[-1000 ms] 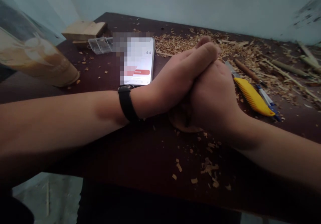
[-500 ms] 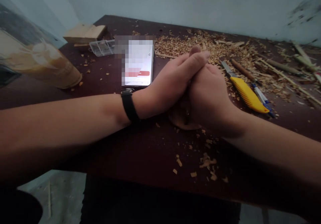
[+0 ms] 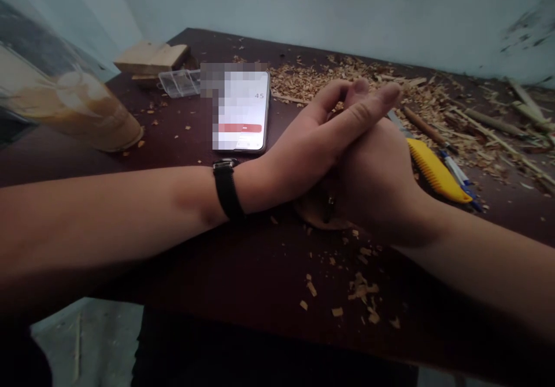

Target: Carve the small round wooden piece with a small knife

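Wood point(image 3: 316, 218), round-edged, lies on the tabletop point(image 3: 243, 283) beneath the curled right-hand grip point(image 3: 379, 185), left hand point(image 3: 299, 150) lapped over it; how tightly either closes, or on what, I can't tell.

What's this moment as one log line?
left hand: over right hand; right hand: grip hidden; below: tan piece, mostly hidden; nearby: lit phone, yellow-handled tool

A pale blue-green painted wall point(image 3: 303, 11) spans the back, with dark, blotchy marks point(image 3: 526, 26) towards its right and a lighter patch point(image 3: 110, 6) towards its left. A dark reddish-brown, flat-topped surface point(image 3: 195, 283) reaches close to it. Below shows a grey, mottled floor point(image 3: 104, 341). The light is dim, the surface's near part deeply shadowed.
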{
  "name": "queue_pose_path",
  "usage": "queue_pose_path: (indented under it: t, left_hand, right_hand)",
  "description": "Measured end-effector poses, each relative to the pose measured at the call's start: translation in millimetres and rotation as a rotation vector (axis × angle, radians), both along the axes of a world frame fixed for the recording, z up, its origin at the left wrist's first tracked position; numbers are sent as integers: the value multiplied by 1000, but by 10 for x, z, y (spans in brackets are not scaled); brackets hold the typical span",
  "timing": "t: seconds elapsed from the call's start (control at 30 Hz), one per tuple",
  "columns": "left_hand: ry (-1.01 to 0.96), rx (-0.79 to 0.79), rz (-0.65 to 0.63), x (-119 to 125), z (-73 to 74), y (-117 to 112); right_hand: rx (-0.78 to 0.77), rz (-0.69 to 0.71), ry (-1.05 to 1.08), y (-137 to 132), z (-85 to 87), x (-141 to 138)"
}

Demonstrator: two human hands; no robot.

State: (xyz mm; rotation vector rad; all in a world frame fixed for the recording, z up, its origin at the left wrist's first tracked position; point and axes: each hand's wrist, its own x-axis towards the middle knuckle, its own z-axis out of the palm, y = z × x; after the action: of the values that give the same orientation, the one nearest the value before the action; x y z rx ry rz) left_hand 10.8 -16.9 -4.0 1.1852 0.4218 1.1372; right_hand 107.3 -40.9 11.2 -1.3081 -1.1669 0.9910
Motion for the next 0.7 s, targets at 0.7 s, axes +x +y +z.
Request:
queue_pose_path:
  t: [0.7]
  left_hand:
    - [173,94,133,-56,-61,112]
  right_hand:
    - [99,-44,-4,25,-50,-54]
